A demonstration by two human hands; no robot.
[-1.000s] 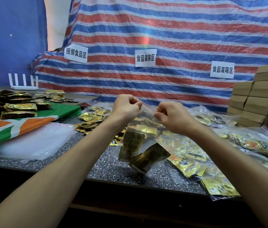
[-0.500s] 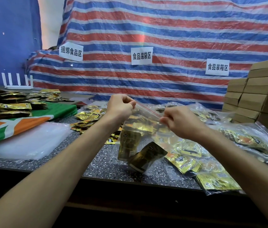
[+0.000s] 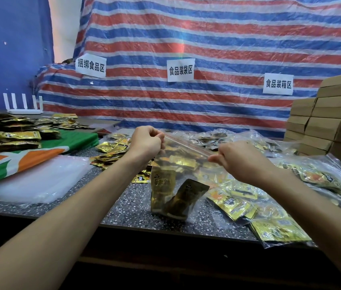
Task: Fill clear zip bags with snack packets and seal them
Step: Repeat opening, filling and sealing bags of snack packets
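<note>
Red, white and blue striped tarp (image 3: 207, 49); gold packets (image 3: 184, 164); speckled table (image 3: 132, 208).

I cannot see where the fingers of the left hand (image 3: 146, 143) and the right hand (image 3: 242, 158) meet the zip bag (image 3: 186, 152); they curl behind the knuckles. Whether its strip is closed, I cannot tell. The right edge cuts the cardboard boxes (image 3: 332, 126). The print on the snack packets (image 3: 164, 191) is too small.
</note>
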